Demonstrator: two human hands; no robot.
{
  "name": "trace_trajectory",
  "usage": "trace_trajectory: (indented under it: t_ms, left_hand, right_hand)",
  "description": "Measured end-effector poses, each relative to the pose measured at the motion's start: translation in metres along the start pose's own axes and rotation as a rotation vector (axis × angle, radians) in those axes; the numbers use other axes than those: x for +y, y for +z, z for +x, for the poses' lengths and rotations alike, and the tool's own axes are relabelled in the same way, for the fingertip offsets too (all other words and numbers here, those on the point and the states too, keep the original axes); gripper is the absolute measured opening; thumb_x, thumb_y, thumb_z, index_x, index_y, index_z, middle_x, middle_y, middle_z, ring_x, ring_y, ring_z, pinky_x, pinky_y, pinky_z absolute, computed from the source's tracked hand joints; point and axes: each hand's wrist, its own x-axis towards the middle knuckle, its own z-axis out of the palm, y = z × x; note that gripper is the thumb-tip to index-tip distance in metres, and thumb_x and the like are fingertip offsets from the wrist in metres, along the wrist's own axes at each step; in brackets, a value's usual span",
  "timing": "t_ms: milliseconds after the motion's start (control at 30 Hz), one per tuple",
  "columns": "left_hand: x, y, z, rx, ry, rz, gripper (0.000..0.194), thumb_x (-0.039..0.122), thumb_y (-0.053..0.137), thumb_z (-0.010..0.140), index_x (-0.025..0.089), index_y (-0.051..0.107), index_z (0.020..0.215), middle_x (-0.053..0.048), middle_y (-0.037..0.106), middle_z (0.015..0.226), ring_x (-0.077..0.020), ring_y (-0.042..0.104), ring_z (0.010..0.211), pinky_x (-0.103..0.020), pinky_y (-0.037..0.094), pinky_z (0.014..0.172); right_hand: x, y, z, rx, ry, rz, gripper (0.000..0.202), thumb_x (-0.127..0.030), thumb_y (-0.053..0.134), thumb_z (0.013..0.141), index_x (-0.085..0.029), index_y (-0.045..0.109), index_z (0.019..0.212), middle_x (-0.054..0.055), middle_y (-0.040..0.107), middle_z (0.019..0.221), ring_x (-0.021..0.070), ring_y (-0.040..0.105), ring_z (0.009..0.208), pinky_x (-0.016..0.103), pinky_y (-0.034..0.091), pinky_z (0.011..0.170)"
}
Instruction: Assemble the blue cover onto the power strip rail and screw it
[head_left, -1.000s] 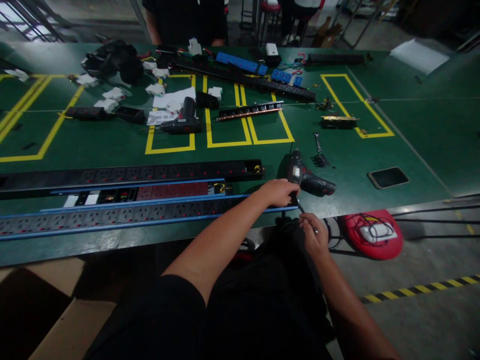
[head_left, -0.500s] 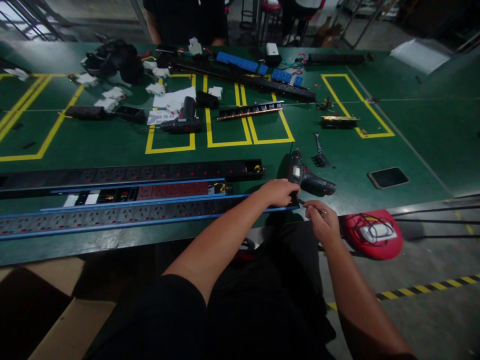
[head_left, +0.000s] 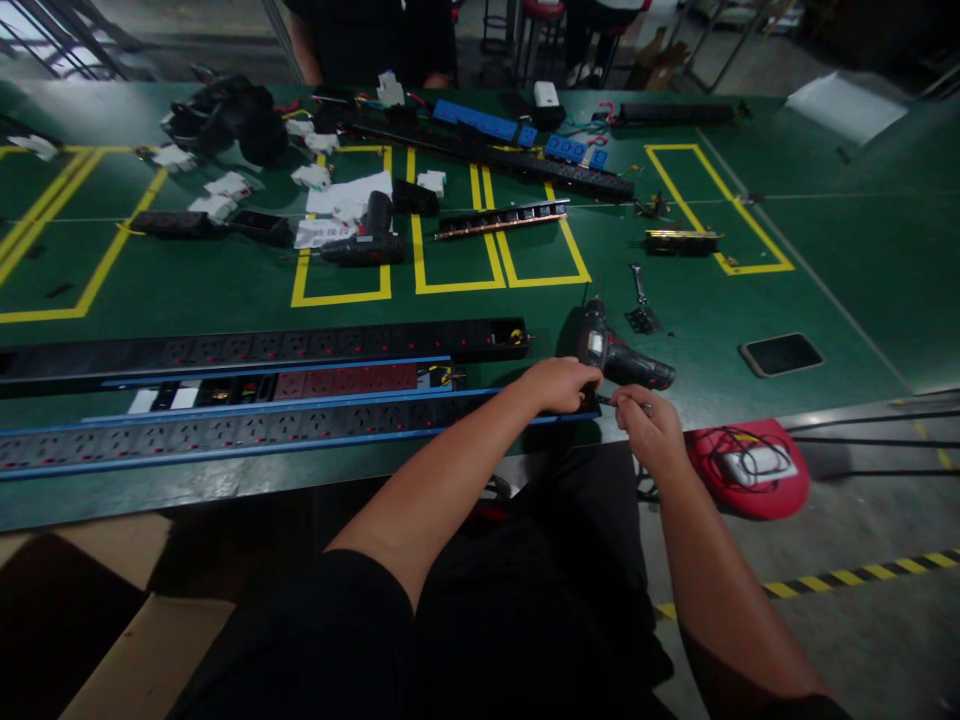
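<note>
My left hand (head_left: pixel 562 384) is closed over the right end of the nearest power strip (head_left: pixel 247 428), a long black socket bar with blue side rails. Its fingertips are partly hidden at the strip's open end. My right hand (head_left: pixel 646 428) pinches a slim metal tool (head_left: pixel 609 401) whose tip points at that same end; its exact kind is too small to make out. Just beyond both hands a black cordless drill (head_left: pixel 622 352) lies on its side. Behind the near strip are a strip with brown sockets (head_left: pixel 345 380) and another black power strip (head_left: pixel 300 343).
On the green table (head_left: pixel 487 310) lie a wrench (head_left: pixel 638 285), a phone (head_left: pixel 782 355) and a second drill (head_left: pixel 364 245). Socket parts and wires fill the far side, where a person (head_left: pixel 375 45) is. A red stool (head_left: pixel 787 490) stands right, a cardboard box (head_left: pixel 150 640) lower left.
My right hand has moved slightly up and right, turning the tool a little. My left hand stays at the strip's end.
</note>
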Motion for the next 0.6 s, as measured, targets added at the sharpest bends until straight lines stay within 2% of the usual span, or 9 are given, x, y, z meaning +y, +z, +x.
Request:
trace_trajectory:
  t_ms: [133,300,467,600]
  left_hand:
    - [0.000,0.000,0.001,-0.005,-0.007,0.005,0.034,0.023,0.052,0.083,0.029,0.062,0.115,-0.005,0.064,0.103,-0.0218,0.058,0.098,-0.033,0.047,0.080]
    - [0.001,-0.001,0.001,0.009,-0.004,0.011,0.033,0.022,0.054,0.081,0.028,0.064,0.112,-0.005,0.065,0.099,-0.0212,0.058,0.096,-0.031,0.046,0.078]
    - [0.001,0.000,0.001,0.001,-0.008,0.029,0.032,0.023,0.054,0.081,0.028,0.063,0.111,-0.005,0.064,0.101,-0.0211,0.058,0.096,-0.032,0.045,0.078]
    - [0.001,0.000,0.002,-0.003,-0.002,0.033,0.032,0.023,0.053,0.082,0.028,0.063,0.112,-0.005,0.064,0.101,-0.0213,0.057,0.097,-0.032,0.045,0.079]
  right_hand:
    - [0.001,-0.003,-0.012,0.027,-0.025,0.027,0.020,-0.030,0.050,0.089,-0.019,0.063,0.079,-0.003,0.049,0.056,0.0118,0.044,0.050,0.025,0.032,0.048]
    - [0.014,-0.002,-0.034,0.060,-0.084,0.004,0.020,-0.032,0.049,0.092,-0.020,0.064,0.086,-0.001,0.053,0.063,0.0136,0.049,0.058,0.027,0.038,0.056]
    - [0.034,0.009,-0.055,0.060,-0.161,-0.041,0.020,-0.030,0.049,0.094,-0.021,0.066,0.099,0.003,0.062,0.080,0.0175,0.057,0.073,0.031,0.045,0.068]
    - [0.043,0.020,-0.064,0.066,-0.196,-0.018,0.020,-0.029,0.047,0.094,-0.021,0.065,0.101,0.006,0.063,0.089,0.0200,0.060,0.081,0.034,0.047,0.073]
